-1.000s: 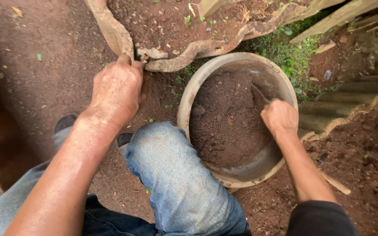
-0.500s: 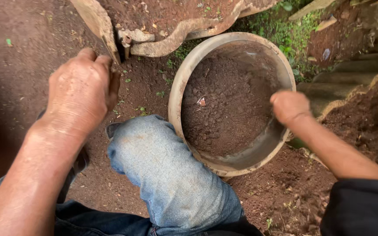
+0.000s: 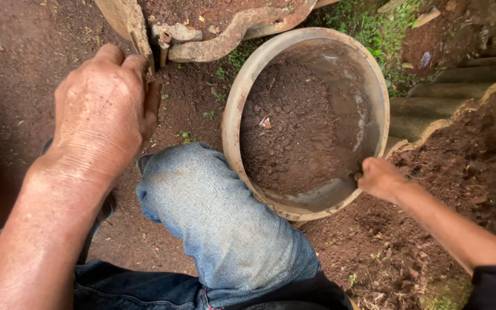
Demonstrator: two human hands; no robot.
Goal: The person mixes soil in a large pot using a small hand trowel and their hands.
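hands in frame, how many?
2. The left hand is at upper left, fingers by the rusty metal edge. The right hand grips the near rim of the round basin of soil. No other person's hands show.

Your left hand point(image 3: 103, 109) hides its own fingertips. Your right hand point(image 3: 380, 179) curls over the bowl point(image 3: 248, 86) rim, fingers hidden. Your knee point(image 3: 202, 195) covers the ground.

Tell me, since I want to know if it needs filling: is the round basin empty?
No, the round basin holds a layer of brown soil over most of its bottom, while the right hand grips its near rim.
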